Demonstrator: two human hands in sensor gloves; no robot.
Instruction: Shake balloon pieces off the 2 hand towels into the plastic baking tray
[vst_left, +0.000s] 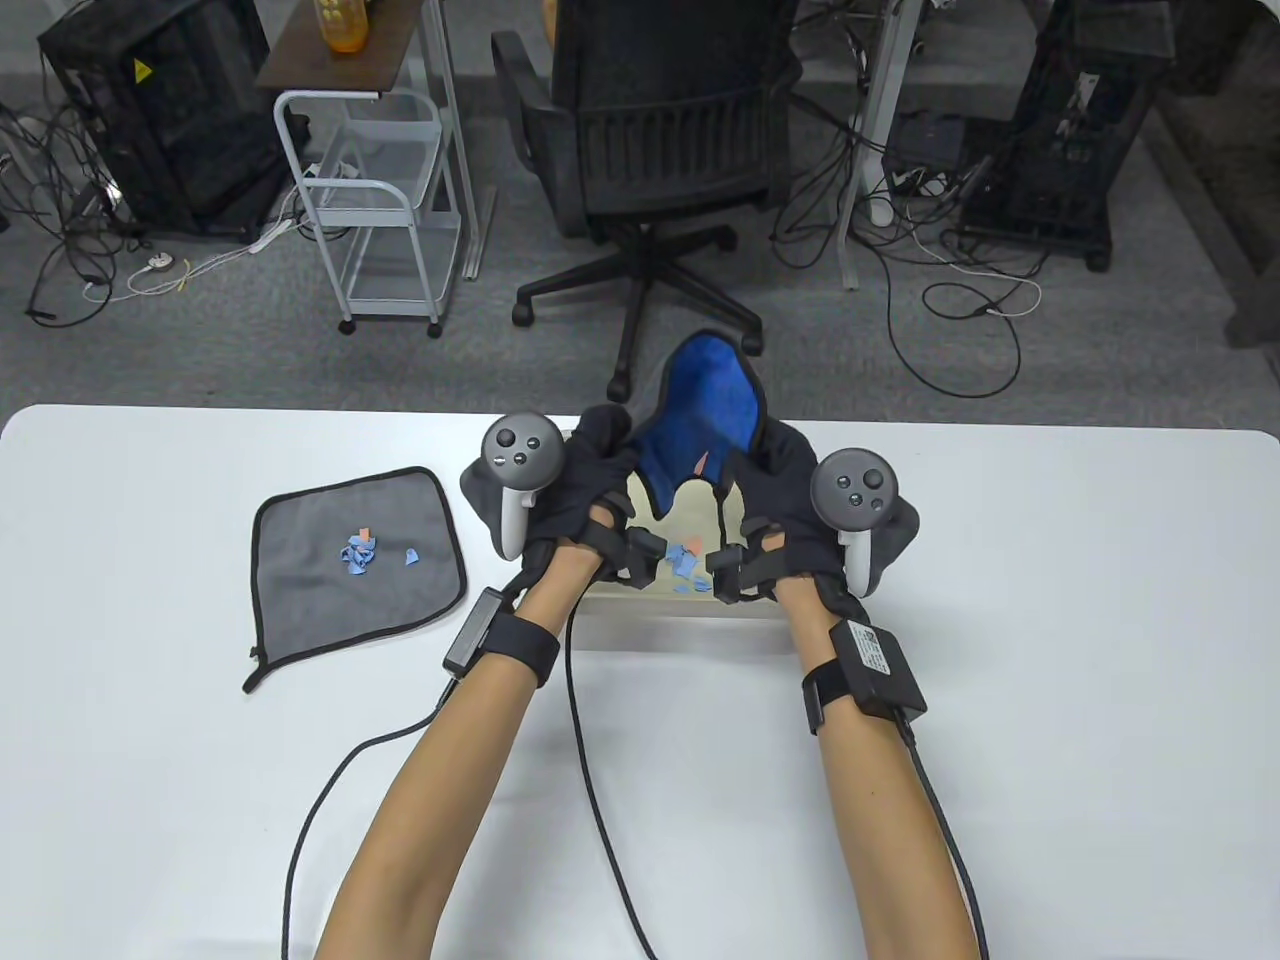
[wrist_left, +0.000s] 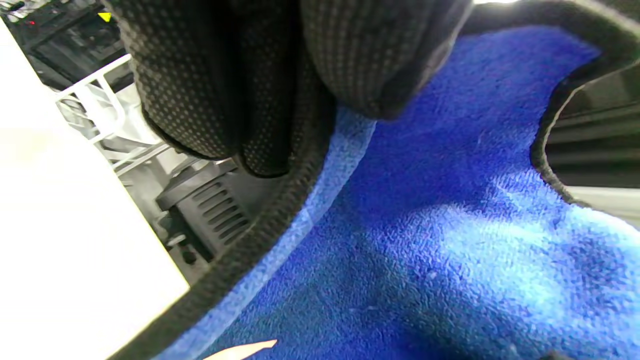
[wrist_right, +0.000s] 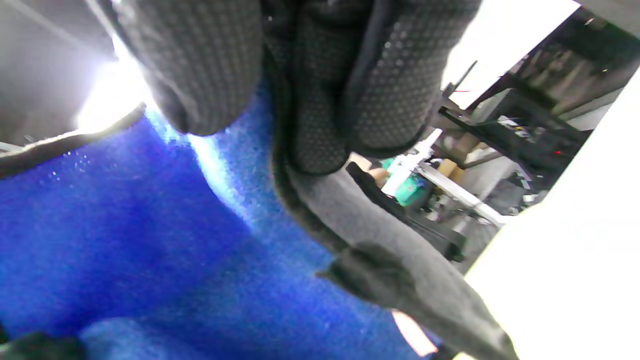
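Holding the blue towel (vst_left: 705, 420) bunched up over the baking tray (vst_left: 690, 600), left hand (vst_left: 580, 470) and right hand (vst_left: 785, 480) each pinching an edge; grey towel (vst_left: 350, 560) lies left of tray, balloon pieces (vst_left: 362, 555) on it.

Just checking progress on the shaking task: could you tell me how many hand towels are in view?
2: a blue towel held up over the tray by both hands, and a grey towel lying flat on the table to the left. None appears hidden.

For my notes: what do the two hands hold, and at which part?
Both hold the blue towel by its black-trimmed edge: left hand on its left side, right hand on its right.
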